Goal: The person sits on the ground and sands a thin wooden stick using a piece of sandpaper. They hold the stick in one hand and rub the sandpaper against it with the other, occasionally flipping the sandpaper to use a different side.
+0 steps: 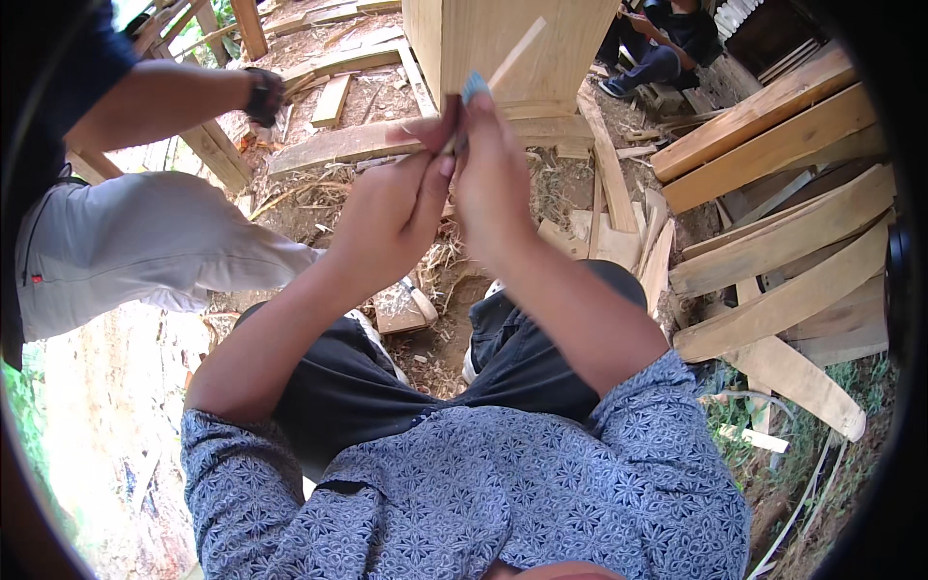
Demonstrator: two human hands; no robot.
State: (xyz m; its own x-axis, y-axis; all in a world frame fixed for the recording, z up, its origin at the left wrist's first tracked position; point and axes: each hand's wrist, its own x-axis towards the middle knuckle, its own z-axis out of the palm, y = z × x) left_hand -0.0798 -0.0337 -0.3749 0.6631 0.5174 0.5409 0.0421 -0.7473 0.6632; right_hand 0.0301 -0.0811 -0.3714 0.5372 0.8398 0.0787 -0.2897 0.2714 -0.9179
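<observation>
Scrap-littered ground (443, 340) below, block (483, 48) just beyond my fingers (483, 126), pale strip (519, 50) runs lengthwise away and rightward from them, right hand (495, 188) nearer its visible length, left hand (385, 215) alongside, both clamped on its near end, exact contact blurred.

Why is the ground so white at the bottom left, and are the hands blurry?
Head view: bright light seems to wash out the ground, hiding detail; same head view: the left hand and right hand look slightly smeared, perhaps motion blur, while the patterned shirt looks crisper.
</observation>
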